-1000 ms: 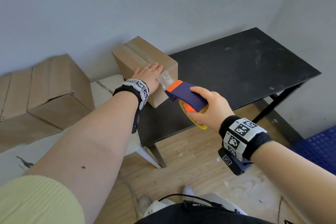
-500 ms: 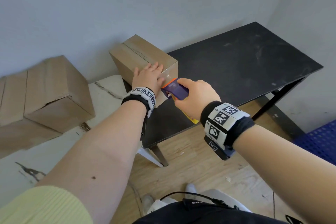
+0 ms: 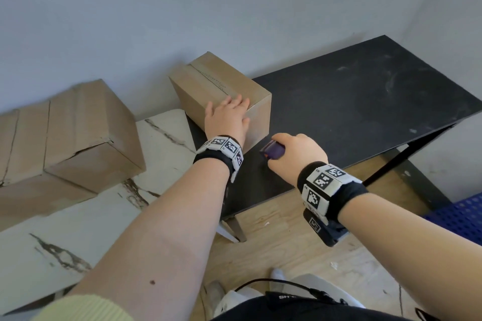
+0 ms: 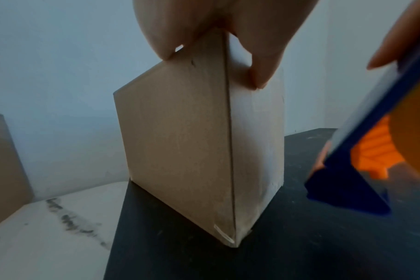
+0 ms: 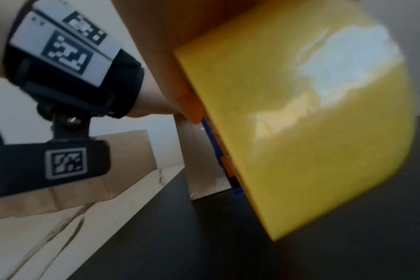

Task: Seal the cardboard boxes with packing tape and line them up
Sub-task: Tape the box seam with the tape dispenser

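Observation:
A small cardboard box [image 3: 219, 91] stands on the left end of the black table [image 3: 365, 101], with a taped seam along its top. My left hand [image 3: 229, 120] lies flat on the box's near top corner, its thumb down the side face [image 4: 259, 75]. My right hand [image 3: 294, 154] grips a purple and orange tape dispenser [image 3: 272, 150] low beside the box's near side, just above the table. The left wrist view shows the box [image 4: 180, 142] and the dispenser [image 4: 348, 189] to its right. The yellow tape roll [image 5: 312, 113] fills the right wrist view.
Larger cardboard boxes [image 3: 78, 133] lie on a white marbled surface [image 3: 104, 216] to the left, which butts against the black table. A grey wall runs close behind. A blue perforated crate [image 3: 464, 214] sits on the wooden floor at the right.
My right hand has carried the dispenser from the box's top edge down its near side towards the table. The left hand has stayed on the box.

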